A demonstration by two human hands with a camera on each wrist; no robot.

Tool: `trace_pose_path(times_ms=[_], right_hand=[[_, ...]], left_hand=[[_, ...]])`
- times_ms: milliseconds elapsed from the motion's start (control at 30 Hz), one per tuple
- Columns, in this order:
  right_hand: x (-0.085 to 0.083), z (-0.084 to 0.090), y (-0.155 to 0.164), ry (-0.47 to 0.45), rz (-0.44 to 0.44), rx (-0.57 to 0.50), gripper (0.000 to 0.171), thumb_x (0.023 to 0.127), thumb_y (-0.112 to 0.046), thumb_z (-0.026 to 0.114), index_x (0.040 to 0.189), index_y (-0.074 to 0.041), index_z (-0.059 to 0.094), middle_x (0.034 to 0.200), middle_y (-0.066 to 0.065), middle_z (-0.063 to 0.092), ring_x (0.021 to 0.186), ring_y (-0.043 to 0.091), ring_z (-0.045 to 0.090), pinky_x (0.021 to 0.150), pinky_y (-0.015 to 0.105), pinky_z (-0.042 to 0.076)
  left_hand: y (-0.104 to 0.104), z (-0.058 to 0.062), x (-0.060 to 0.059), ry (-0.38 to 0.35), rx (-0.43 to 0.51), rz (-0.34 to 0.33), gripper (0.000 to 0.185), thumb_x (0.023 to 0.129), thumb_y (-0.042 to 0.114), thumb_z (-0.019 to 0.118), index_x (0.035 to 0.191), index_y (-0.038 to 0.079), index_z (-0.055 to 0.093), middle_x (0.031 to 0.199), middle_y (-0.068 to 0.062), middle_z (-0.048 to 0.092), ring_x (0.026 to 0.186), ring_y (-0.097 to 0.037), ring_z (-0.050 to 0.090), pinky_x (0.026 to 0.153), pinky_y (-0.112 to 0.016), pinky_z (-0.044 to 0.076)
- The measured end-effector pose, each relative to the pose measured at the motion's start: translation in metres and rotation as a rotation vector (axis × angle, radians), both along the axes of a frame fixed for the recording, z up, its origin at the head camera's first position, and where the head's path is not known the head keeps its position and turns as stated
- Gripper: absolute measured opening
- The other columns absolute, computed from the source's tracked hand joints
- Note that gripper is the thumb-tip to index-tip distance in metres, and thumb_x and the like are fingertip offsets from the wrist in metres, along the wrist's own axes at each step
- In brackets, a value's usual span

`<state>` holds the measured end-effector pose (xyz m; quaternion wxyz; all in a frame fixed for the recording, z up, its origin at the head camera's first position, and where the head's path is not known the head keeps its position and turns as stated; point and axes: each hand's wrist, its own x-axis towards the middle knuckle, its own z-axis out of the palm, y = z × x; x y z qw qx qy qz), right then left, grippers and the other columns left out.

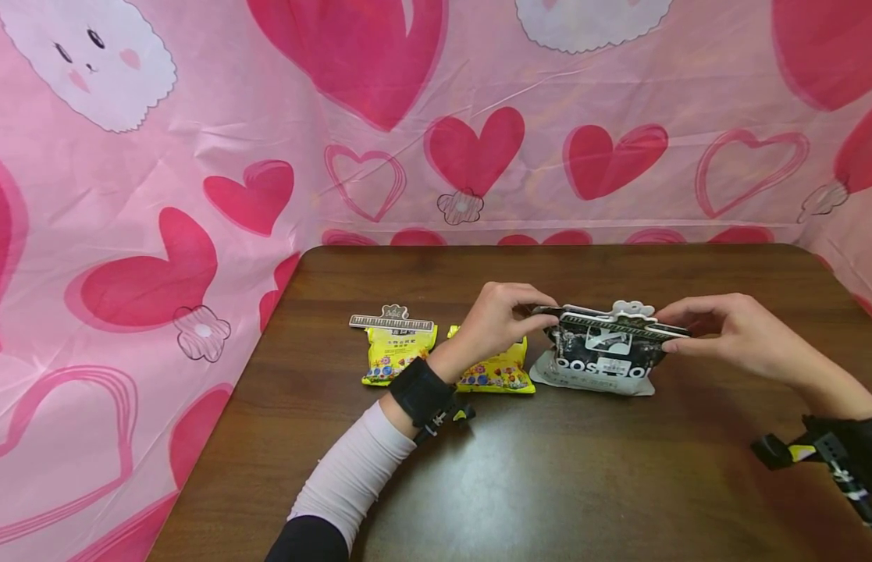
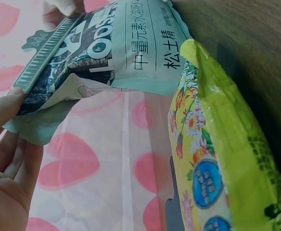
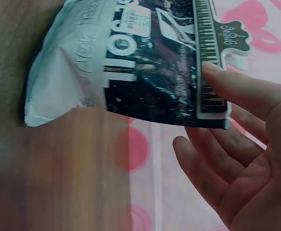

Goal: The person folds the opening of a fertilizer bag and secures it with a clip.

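Note:
A black-and-white printed bag stands on the table with a piano-keyboard-patterned clip across its top. My left hand pinches the bag's left top corner at the clip's end; the left wrist view shows the thumb in front and fingers behind. At the other end, my right hand pinches clip and bag, its thumb on the keyboard print in the right wrist view. Beneath the left wrist sits a yellow bag, partly hidden by the arm.
Farther left, another yellow bag carries a similar keyboard clip along its top. Everything rests on a brown wooden table. Pink heart-printed cloth hangs behind the table and along its left side.

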<state>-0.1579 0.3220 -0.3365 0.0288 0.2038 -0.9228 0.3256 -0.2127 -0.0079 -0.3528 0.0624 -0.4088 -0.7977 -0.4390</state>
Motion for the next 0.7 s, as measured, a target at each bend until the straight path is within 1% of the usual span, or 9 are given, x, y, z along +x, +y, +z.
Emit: trace_pose_path(times_ms=[67,233,333,467,600,700], right_hand=[[0.0006,-0.0035,-0.0003,0.017,0.005,-0.010,0.031,0.074,-0.007,0.085,0.103,-0.015,0.075,0.087,-0.015,0.072,0.074,-0.001,0.062,0.065,0.010,0.045],[0.0035,-0.0077,-0.0022,0.022,-0.061,-0.012,0.026,0.077,-0.010,0.084,0.100,-0.018,0.076,0.084,-0.012,0.071,0.070,0.003,0.058,0.062,0.014,0.043],[0.0047,-0.0085,-0.0036,0.015,-0.097,-0.009,0.024,0.078,-0.013,0.084,0.100,-0.020,0.076,0.084,-0.011,0.071,0.072,0.003,0.057,0.062,0.014,0.042],[0.0048,-0.0090,-0.0041,0.013,-0.120,-0.009,0.022,0.079,-0.015,0.083,0.100,-0.020,0.077,0.085,-0.012,0.071,0.074,0.001,0.057,0.064,0.013,0.042],[0.0038,-0.0090,-0.0006,0.039,-0.103,0.024,0.022,0.080,-0.016,0.082,0.102,-0.020,0.076,0.087,-0.015,0.071,0.075,-0.002,0.056,0.064,0.012,0.042],[0.0023,-0.0092,0.0032,0.040,-0.103,0.035,0.022,0.081,-0.016,0.081,0.102,-0.019,0.076,0.087,-0.017,0.071,0.075,-0.004,0.057,0.064,0.011,0.042]], left_hand=[[-0.0003,0.0002,-0.0001,0.001,-0.006,0.002,0.019,0.089,0.014,0.073,0.106,0.007,0.076,0.097,-0.004,0.075,0.078,-0.007,0.066,0.071,-0.016,0.054],[-0.0010,0.0005,0.0001,-0.010,-0.029,0.010,0.022,0.090,0.012,0.072,0.111,0.007,0.075,0.102,-0.007,0.076,0.082,-0.011,0.070,0.073,-0.016,0.055],[-0.0012,0.0009,0.0002,-0.004,-0.034,0.016,0.022,0.090,0.011,0.072,0.111,0.007,0.075,0.102,-0.008,0.077,0.081,-0.012,0.071,0.071,-0.015,0.053],[-0.0008,0.0021,0.0003,0.014,-0.051,0.025,0.021,0.091,0.013,0.071,0.111,0.007,0.075,0.098,-0.007,0.077,0.072,-0.013,0.065,0.065,-0.013,0.046],[0.0013,0.0038,0.0008,0.000,-0.073,0.016,0.022,0.092,0.013,0.070,0.112,0.008,0.075,0.096,-0.006,0.076,0.068,-0.014,0.058,0.062,-0.015,0.042],[0.0044,0.0056,0.0015,-0.011,-0.092,0.004,0.021,0.093,0.014,0.069,0.112,0.008,0.075,0.093,-0.005,0.075,0.066,-0.015,0.056,0.061,-0.015,0.039]])
